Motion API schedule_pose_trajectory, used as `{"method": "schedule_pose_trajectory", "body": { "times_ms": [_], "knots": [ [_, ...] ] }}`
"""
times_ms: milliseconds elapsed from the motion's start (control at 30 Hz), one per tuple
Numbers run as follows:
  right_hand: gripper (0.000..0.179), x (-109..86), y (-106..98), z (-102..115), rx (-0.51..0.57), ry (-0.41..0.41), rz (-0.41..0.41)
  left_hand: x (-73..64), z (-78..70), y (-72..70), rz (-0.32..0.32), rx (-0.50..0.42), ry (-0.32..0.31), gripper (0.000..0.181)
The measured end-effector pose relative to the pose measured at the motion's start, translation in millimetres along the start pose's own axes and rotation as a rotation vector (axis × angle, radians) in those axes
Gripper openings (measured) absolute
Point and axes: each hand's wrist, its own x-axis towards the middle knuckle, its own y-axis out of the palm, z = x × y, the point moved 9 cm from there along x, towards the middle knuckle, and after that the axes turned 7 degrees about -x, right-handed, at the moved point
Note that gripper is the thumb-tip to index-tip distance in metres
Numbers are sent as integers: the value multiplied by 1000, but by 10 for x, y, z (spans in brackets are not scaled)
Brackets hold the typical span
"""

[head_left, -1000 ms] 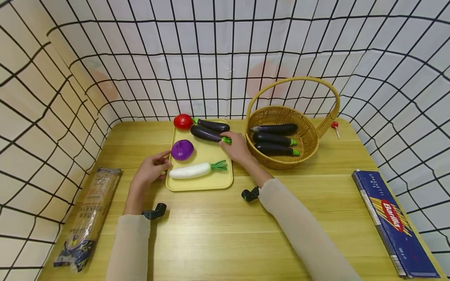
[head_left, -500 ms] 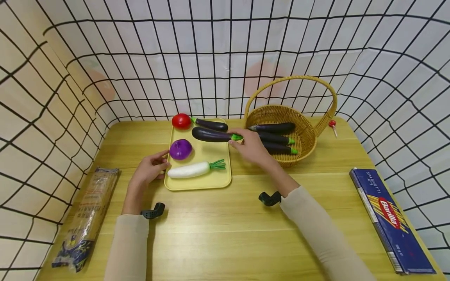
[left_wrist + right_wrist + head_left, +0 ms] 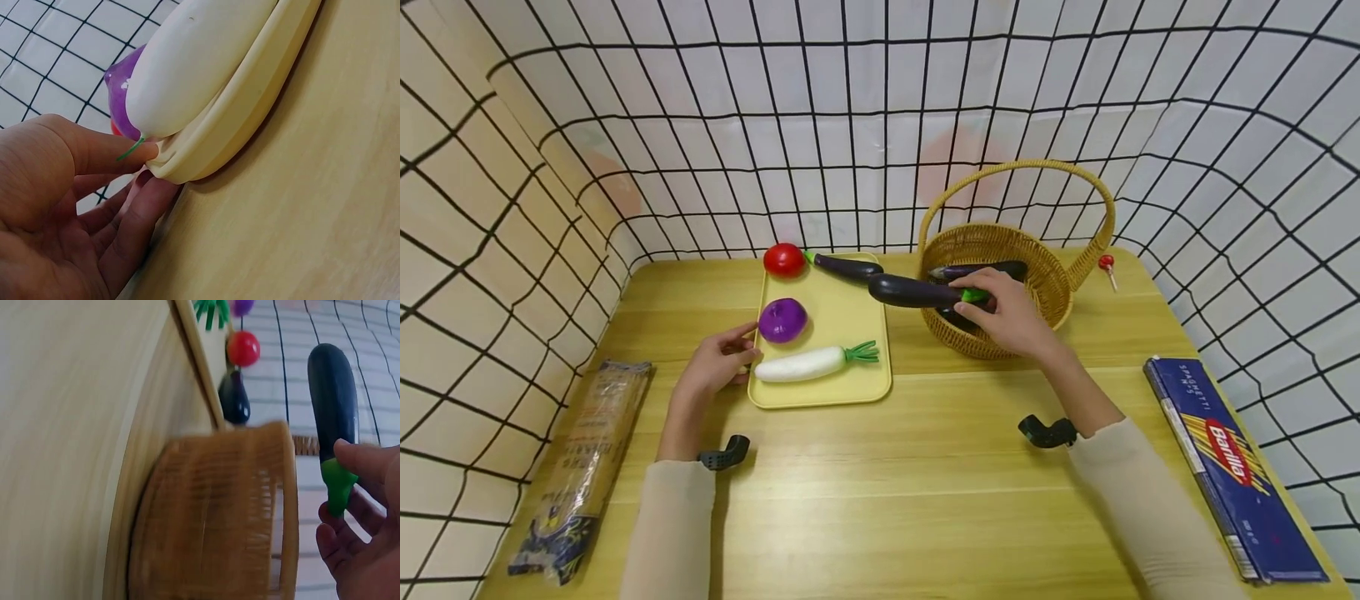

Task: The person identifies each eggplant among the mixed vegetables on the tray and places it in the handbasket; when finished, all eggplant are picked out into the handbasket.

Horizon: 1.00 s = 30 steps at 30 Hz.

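Observation:
My right hand (image 3: 1011, 315) pinches an eggplant (image 3: 913, 292) by its green stem end, high over the wicker basket (image 3: 970, 340). In the right wrist view the same eggplant (image 3: 334, 400) stands above the basket rim, thumb against its neck. Part of another eggplant (image 3: 992, 270) shows in the basket; my hand covers much of what lies there. At the left, my left hand (image 3: 718, 362) pinches the edge of the yellow tray (image 3: 820, 396), thumb on the rim and fingers under it, as the left wrist view shows. On the tray lie a white radish (image 3: 801, 364), a purple round vegetable (image 3: 782, 321) and an eggplant (image 3: 847, 267).
A red tomato (image 3: 784, 260) sits at the tray's back left corner. A bag of noodles (image 3: 583, 467) lies at the left, a blue spaghetti box (image 3: 1232, 467) at the right. A red lollipop (image 3: 1107, 262) is behind the basket's right side. Black wire mesh (image 3: 850, 150) surrounds the table.
My right hand has lifted the eggplant off the tray and carried it right, over the basket. The left hand has stayed at the tray's edge.

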Motion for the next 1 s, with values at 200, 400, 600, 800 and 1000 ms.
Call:
{"method": "schedule_pose_trajectory", "body": {
  "times_ms": [200,400,600,800,1000],
  "knots": [
    [34,-151,-203,-341,-24,65,-18,49,86,-8,-9,25,8,62],
    [36,-262,-297,-670,-47,115,9,52,88,-20,-16,18,6,62],
    [37,-346,-315,-838,-106,114,55,41,72,-17,-16,13,6,62],
    [33,-361,-304,-825,-176,55,91,55,91,-31,-18,3,-10,61],
    [38,-370,-267,-836,-187,70,186,92,118,-31,-16,-6,-16,61]
  ]
}}
